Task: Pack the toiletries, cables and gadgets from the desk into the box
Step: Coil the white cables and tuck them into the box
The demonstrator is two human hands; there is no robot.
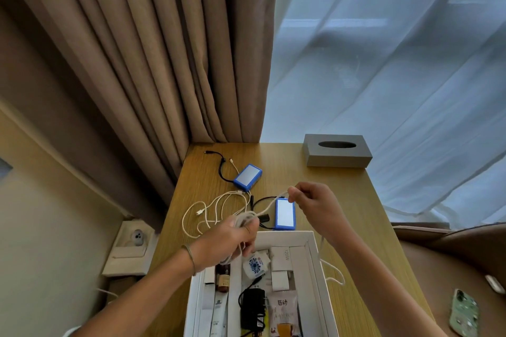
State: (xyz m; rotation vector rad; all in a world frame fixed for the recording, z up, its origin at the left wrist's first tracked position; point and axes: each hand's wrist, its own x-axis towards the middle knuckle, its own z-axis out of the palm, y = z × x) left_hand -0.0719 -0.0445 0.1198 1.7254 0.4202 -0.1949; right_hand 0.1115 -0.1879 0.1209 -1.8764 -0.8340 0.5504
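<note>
1. The wooden surface (315, 186) stands in a corner, with brown curtains (164, 49) behind its left part and sheer white curtains (397, 63) behind its right.
2. A grey tissue box (337, 150) sits at the far right edge of the surface.
3. Two blue gadgets lie on the wood: the far blue gadget (247, 177) with a black cable (221, 167) trailing from it, and the near blue gadget (285, 214) just beyond the box.
4. A white cable (216, 208) sprawls in loops left of the near gadget.
5. The white box (319, 268) lies open at the near edge, holding a black adapter (252, 306), white chargers, a blue-patterned pouch (256, 265), a sachet and tubes.
6. The left hand (230, 241) hovers over the box's far left corner, its fingers grasping a coil of the white cable.
7. The right hand (315, 205) pinches a stretch of the same cable above the near gadget, fingers clenched on it.
8. A phone (464, 312) in a green case lies on a brown seat at right.
9. A wall socket panel (131, 246) sits low at left.
</note>
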